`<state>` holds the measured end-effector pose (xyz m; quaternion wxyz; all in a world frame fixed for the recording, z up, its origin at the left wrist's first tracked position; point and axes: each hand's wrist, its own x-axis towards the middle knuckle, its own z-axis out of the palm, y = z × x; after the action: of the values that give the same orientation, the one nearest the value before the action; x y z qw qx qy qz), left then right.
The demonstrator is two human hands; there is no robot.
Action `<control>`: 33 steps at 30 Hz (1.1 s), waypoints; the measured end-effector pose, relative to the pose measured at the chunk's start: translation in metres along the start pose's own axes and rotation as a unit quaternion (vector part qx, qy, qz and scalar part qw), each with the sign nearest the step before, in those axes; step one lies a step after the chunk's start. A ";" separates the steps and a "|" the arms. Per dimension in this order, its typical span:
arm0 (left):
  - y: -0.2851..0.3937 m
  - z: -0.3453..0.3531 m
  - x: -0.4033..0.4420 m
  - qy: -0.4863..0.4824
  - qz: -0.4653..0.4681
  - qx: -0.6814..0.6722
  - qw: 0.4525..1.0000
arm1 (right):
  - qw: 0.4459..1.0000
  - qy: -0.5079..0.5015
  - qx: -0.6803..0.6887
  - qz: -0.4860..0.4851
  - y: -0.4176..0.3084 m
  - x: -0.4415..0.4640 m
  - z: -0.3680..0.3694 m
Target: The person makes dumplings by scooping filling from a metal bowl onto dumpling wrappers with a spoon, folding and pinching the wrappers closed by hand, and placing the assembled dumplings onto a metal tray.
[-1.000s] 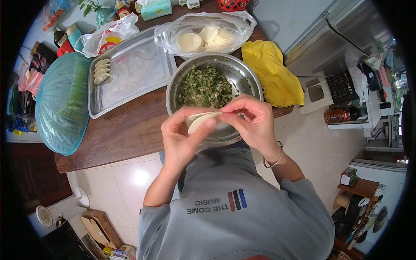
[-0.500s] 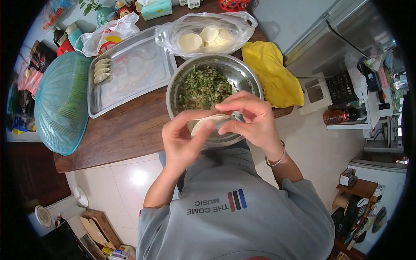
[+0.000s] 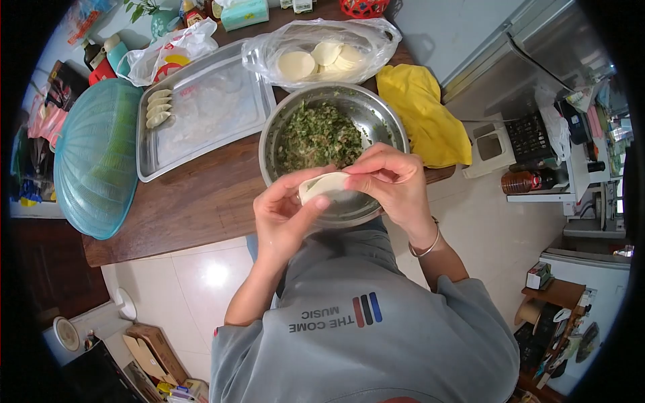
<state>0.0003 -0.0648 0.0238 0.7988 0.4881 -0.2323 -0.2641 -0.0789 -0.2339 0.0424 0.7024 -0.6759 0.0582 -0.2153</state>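
Between my two hands, above the near rim of a steel bowl (image 3: 267, 158), is a folded dumpling (image 3: 322, 185). My left hand (image 3: 285, 208) holds its left side, thumb in front and fingers behind. The thumb and forefinger of my right hand (image 3: 396, 185) pinch its right end. At the left end the wrapper's edges look slightly apart. Chopped green filling (image 3: 319, 138) lies in the bowl below. Several finished dumplings (image 3: 159, 107) stand in a row at the left of a metal tray (image 3: 215, 144).
A clear plastic bag (image 3: 259, 57) behind the bowl contains round wrappers (image 3: 336, 57). To the right lies a yellow cloth (image 3: 423, 117). A blue mesh food cover (image 3: 94, 161) sits left of the tray on the wooden table (image 3: 181, 215).
My right thumb and forefinger have closed onto the dumpling's right end, where they were apart before. The dumpling has tilted so its front side shows more.
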 end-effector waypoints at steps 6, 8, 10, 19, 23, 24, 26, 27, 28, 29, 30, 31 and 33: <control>-0.006 0.001 -0.001 0.022 0.019 -0.001 1.000 | 0.998 -0.001 0.005 -0.063 0.000 -0.001 0.002; -0.005 0.003 -0.001 0.023 0.022 -0.006 0.999 | 0.996 -0.006 -0.022 -0.090 -0.002 -0.002 0.001; -0.004 0.004 0.000 0.027 0.026 -0.007 0.999 | 0.996 -0.013 -0.035 -0.078 -0.006 -0.002 -0.002; -0.001 0.004 0.000 0.023 0.049 0.040 0.998 | 0.989 -0.058 -0.086 -0.101 -0.006 0.007 -0.005; -0.004 0.004 0.003 0.004 0.097 0.073 0.993 | 0.980 -0.065 -0.143 -0.122 -0.008 0.009 -0.005; -0.005 0.003 0.003 0.005 0.097 0.072 0.993 | 0.980 -0.066 -0.143 -0.121 -0.008 0.010 -0.005; -0.006 0.002 0.004 -0.010 0.104 0.067 0.992 | 0.974 -0.057 -0.166 -0.141 -0.008 0.010 -0.005; -0.006 0.002 0.004 -0.009 0.104 0.066 0.992 | 0.974 -0.057 -0.166 -0.140 -0.009 0.010 -0.004; -0.006 0.003 0.003 -0.013 0.097 0.064 0.993 | 0.968 -0.050 -0.188 -0.159 -0.011 0.011 -0.004; -0.006 0.004 0.003 -0.017 0.090 0.061 0.994 | 0.960 -0.044 -0.211 -0.178 -0.012 0.012 -0.004; -0.007 0.005 0.003 -0.016 0.090 0.061 0.994 | 0.960 -0.045 -0.211 -0.178 -0.012 0.012 -0.003; -0.009 0.006 0.003 -0.020 0.098 0.061 0.993 | 0.958 -0.033 -0.206 -0.195 -0.012 0.011 -0.002; -0.011 0.006 0.002 -0.020 0.105 0.060 0.992 | 0.956 -0.022 -0.201 -0.211 -0.012 0.010 0.001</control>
<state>-0.0043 -0.0742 0.0168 0.7865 0.5025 -0.3141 -0.1739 -0.0717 -0.2370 0.0559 0.4917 -0.8049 -0.0591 -0.3270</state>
